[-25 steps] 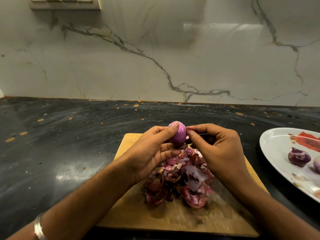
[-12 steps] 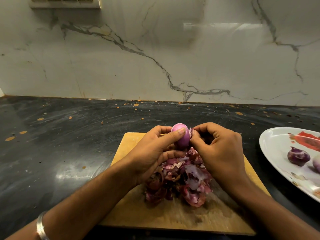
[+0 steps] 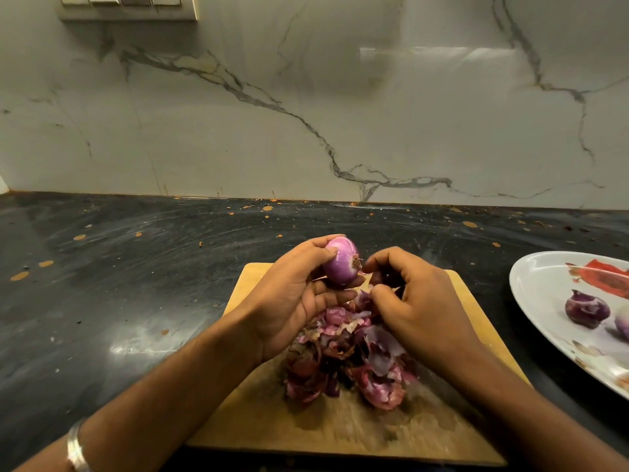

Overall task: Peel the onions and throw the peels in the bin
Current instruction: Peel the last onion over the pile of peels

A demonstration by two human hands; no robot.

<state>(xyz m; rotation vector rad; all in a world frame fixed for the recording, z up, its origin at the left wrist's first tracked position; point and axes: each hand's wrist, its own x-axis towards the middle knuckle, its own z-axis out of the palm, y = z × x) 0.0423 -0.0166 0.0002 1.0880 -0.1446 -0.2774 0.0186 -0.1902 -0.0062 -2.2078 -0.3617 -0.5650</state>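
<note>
My left hand [image 3: 292,298] grips a small peeled pink onion [image 3: 340,264] above the wooden cutting board [image 3: 374,434], its root end turned to the right. My right hand [image 3: 418,304] is just right of the onion with its fingers curled, fingertips close to the root end; whether it pinches a bit of peel I cannot tell. A heap of purple onion peels [image 3: 350,359] lies on the board beneath both hands.
A white plate [image 3: 544,301] at the right edge holds a peeled dark onion [image 3: 587,310] and part of another [image 3: 623,323]. The board sits on a black speckled counter [image 3: 136,284] backed by a marble wall. No bin is in view.
My left hand has turned the onion so its root end faces right. My right hand has drawn back slightly from it, and both hands sit a little further left.
</note>
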